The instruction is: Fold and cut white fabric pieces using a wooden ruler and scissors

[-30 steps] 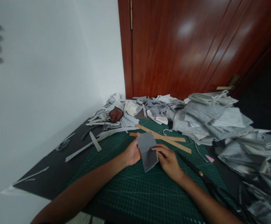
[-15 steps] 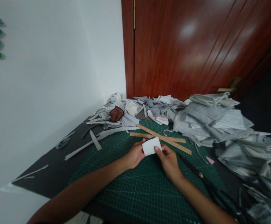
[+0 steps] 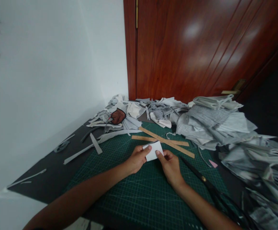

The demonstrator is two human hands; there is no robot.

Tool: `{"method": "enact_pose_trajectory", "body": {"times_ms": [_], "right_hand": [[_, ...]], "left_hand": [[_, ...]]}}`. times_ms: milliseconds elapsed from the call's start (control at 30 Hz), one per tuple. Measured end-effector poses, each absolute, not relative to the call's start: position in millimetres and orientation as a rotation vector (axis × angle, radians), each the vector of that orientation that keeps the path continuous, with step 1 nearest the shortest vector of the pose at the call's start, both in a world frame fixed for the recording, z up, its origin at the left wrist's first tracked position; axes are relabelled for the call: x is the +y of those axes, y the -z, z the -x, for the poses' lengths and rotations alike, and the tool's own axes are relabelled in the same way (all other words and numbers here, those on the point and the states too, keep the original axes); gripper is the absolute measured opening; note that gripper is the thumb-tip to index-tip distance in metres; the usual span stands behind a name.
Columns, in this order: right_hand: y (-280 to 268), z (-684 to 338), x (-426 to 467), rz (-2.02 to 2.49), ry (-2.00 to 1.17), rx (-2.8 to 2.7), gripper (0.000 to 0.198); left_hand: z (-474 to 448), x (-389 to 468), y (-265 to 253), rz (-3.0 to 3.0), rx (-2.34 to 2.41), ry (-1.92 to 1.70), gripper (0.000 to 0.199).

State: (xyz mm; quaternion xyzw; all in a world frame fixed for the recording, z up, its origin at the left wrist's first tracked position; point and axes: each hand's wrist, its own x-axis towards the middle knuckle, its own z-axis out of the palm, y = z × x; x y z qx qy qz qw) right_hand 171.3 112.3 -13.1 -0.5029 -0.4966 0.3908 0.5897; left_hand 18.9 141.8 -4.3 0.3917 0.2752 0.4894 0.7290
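Note:
Between both hands is a small white rectangular piece (image 3: 154,151), card or stiff cloth, I cannot tell which; a thin dark edge shows behind its top. My left hand (image 3: 138,158) pinches its left side, thumb lying on the front face. On the lower right, my right hand (image 3: 170,164) grips it with the thumb on top and fingers curled behind. The piece is held above a green cutting mat (image 3: 139,191). Just beyond it, two wooden rulers (image 3: 177,146) lie crossed on the mat. Large black scissors (image 3: 203,179) rest to the right of my right hand.
Grey cloth scraps (image 3: 162,108) are heaped along the back, with a brown black-edged pouch-like piece (image 3: 118,116) among them. Folded grey fabric (image 3: 215,123) is stacked at the right. A pink triangle (image 3: 213,163) lies near the scissors. A white wall (image 3: 57,64) bounds the left.
My left thumb has come onto the front of the white piece, where it was at the edge before. The piece is turned slightly and the view has shifted a little.

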Motion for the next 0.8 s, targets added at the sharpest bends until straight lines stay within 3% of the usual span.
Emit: {"method": "enact_pose_trajectory", "body": {"times_ms": [167,267,467,800], "right_hand": [[11,-167,107,1.133,-0.887,-1.114,0.035],[7,-165,104,1.070,-0.874,-1.107,0.044],[0,-173,105,1.112,-0.917,-1.148,0.034],[3,-172,108,1.109,-0.977,-1.085,0.036]], "left_hand": [[-18,141,1,-0.872,0.621,-1.060,0.052],[-17,141,2,-0.926,0.664,-1.006,0.056],[-15,143,8,-0.965,0.712,-0.956,0.054],[-20,138,5,-0.973,0.754,-0.985,0.054]]}}
